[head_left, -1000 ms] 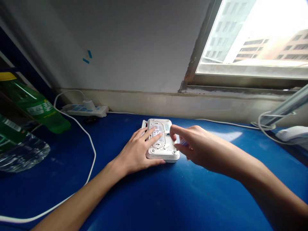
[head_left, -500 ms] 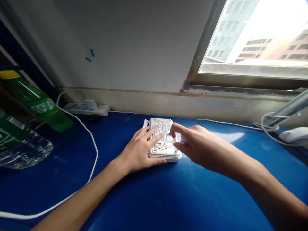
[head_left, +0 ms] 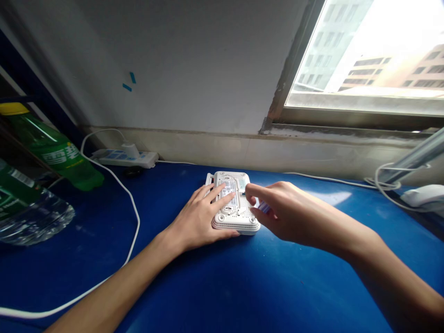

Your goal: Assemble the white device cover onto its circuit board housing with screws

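A white box lies on the blue table, vented face up, between the two hands. The left hand is spread open, fingers laid over the box's left part and thumb along its near edge — apparently bracing it. The right hand is curled at the box's right edge, thumb and forefinger bent towards each other; a pale thing shows inside the curl, but whether the hand grips it I cannot tell. The step in hand looks like close work at that edge. The next move probably calls for firm pressure from the left and small, careful finger motions from the right — a hard push could slide the box.
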A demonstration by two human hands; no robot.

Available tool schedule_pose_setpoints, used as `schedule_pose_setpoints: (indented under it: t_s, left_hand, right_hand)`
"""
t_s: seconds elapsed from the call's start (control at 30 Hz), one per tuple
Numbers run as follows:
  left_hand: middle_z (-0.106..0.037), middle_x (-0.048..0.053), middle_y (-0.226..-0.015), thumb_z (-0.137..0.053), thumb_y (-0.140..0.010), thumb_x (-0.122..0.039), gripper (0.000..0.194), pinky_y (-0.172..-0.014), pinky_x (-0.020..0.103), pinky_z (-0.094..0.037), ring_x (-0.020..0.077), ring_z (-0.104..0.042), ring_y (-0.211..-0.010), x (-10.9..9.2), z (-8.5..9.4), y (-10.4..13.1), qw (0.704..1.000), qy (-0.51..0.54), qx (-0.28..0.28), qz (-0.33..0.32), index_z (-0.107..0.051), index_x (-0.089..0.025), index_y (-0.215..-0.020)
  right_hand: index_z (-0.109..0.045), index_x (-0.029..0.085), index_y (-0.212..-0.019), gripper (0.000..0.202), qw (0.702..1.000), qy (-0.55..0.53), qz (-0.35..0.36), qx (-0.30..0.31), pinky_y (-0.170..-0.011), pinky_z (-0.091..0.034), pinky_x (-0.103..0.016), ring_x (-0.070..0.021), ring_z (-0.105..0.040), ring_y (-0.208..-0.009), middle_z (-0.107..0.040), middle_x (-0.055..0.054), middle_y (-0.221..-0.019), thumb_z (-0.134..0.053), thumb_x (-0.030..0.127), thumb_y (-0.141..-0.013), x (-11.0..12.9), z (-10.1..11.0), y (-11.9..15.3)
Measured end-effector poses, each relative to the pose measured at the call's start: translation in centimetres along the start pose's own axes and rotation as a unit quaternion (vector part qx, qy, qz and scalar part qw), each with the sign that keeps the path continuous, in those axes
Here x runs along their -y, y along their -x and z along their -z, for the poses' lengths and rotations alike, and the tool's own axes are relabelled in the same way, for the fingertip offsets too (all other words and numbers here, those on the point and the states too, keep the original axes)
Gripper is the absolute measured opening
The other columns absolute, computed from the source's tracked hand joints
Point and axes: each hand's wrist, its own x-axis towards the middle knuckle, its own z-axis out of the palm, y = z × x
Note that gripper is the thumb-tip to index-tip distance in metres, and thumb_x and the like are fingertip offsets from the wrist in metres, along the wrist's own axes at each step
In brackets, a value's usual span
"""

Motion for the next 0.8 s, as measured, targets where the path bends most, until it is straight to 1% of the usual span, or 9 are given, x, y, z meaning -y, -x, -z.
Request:
schedule_pose_setpoints:
  t_s: [0.1,0.17,0.27,0.33,0.4,0.5,0.6,0.7,0.8]
  left_hand:
    - [-0.032,0.008,-0.170,-0.059,-0.082,-0.085,0.096,-0.126,0.057,-0.028,0.0394,-0.030,-0.155,-0.1,0.1,0.0,1.000,-0.003,-0.001,-0.001,-0.044,-0.031,-0.159]
    - [-0.032,0.008,-0.170,-0.060,-0.081,-0.085,0.096,-0.126,0.058,-0.027,0.0398,-0.029,-0.155,-0.1,0.1,0.0,1.000,-0.003,0.002,0.000,-0.044,-0.032,-0.160]
    - [-0.030,0.007,-0.171,-0.062,-0.081,-0.083,0.096,-0.126,0.058,-0.027,0.0405,-0.030,-0.155,-0.2,0.1,-0.1,1.000,-0.001,0.008,0.002,-0.043,-0.033,-0.160]
    - [-0.030,0.007,-0.171,-0.062,-0.081,-0.083,0.096,-0.126,0.058,-0.027,0.0406,-0.030,-0.155,-0.2,0.1,-0.1,1.000,0.000,0.007,0.001,-0.043,-0.033,-0.160]
    - [-0.030,0.007,-0.171,-0.062,-0.081,-0.084,0.096,-0.126,0.058,-0.027,0.0407,-0.030,-0.154,-0.2,0.2,-0.1,1.000,0.001,0.006,0.001,-0.043,-0.033,-0.160]
    - [-0.031,0.008,-0.170,-0.061,-0.081,-0.084,0.096,-0.126,0.059,-0.027,0.0408,-0.030,-0.154,-0.2,0.2,-0.1,1.000,-0.001,0.008,0.002,-0.044,-0.032,-0.159]
    - [-0.031,0.008,-0.170,-0.061,-0.081,-0.085,0.096,-0.126,0.059,-0.028,0.0409,-0.030,-0.154,-0.2,0.1,-0.1,1.000,-0.001,0.010,0.003,-0.044,-0.031,-0.160]
    - [-0.031,0.007,-0.170,-0.061,-0.081,-0.085,0.096,-0.126,0.059,-0.028,0.0414,-0.029,-0.155,-0.1,0.1,-0.1,1.000,0.001,0.009,0.005,-0.044,-0.031,-0.160]
    - [-0.031,0.008,-0.170,-0.063,-0.081,-0.083,0.096,-0.126,0.059,-0.028,0.0417,-0.030,-0.154,-0.1,0.0,-0.1,1.000,0.002,0.003,0.001,-0.045,-0.031,-0.159]
  right_hand:
    - [-0.056,0.025,-0.104,0.007,0.996,0.065,-0.044,-0.034,-0.049,-0.018,-0.027,-0.0136,-0.038,-0.049,-0.055,0.004,-0.062,-0.058,0.031,-0.102,0.4,-0.6,-0.4]
    - [-0.055,0.026,-0.108,0.007,0.997,0.061,-0.046,-0.025,-0.048,-0.019,-0.027,-0.0140,-0.039,-0.049,-0.054,0.004,-0.062,-0.056,0.030,-0.103,0.3,-0.6,-0.4]
    - [-0.051,0.029,-0.123,0.024,0.999,0.024,-0.037,0.005,-0.048,-0.023,-0.025,-0.0143,-0.046,-0.052,-0.056,0.005,-0.066,-0.058,0.026,-0.101,-0.3,-0.3,-0.1]
    - [-0.049,0.031,-0.125,0.027,0.999,0.009,-0.030,0.021,-0.048,-0.024,-0.024,-0.0142,-0.049,-0.053,-0.057,0.005,-0.068,-0.060,0.026,-0.100,-0.7,0.0,0.1]
    - [-0.051,0.031,-0.124,0.027,0.999,-0.012,-0.009,0.032,-0.047,-0.026,-0.023,-0.0128,-0.050,-0.055,-0.061,0.004,-0.074,-0.060,0.024,-0.100,-0.9,0.2,0.3]
    - [-0.052,0.031,-0.124,0.033,0.998,-0.043,0.028,0.025,-0.052,-0.031,-0.020,-0.0105,-0.055,-0.062,-0.068,0.002,-0.092,-0.061,0.015,-0.097,-0.8,0.5,0.5]
    - [-0.055,0.027,-0.115,0.029,0.997,-0.056,0.041,0.017,-0.056,-0.034,-0.020,-0.0095,-0.058,-0.067,-0.069,0.001,-0.100,-0.060,0.008,-0.094,-0.5,0.6,0.5]
    - [-0.055,0.024,-0.103,0.018,0.999,-0.033,0.024,0.008,-0.053,-0.031,-0.021,-0.0094,-0.052,-0.061,-0.067,0.001,-0.091,-0.061,0.010,-0.093,-0.2,0.3,0.3]
    - [-0.055,0.023,-0.096,0.007,0.999,0.042,-0.012,-0.027,-0.048,-0.022,-0.026,-0.0113,-0.037,-0.050,-0.058,0.003,-0.069,-0.059,0.017,-0.095,0.1,-0.4,0.0]
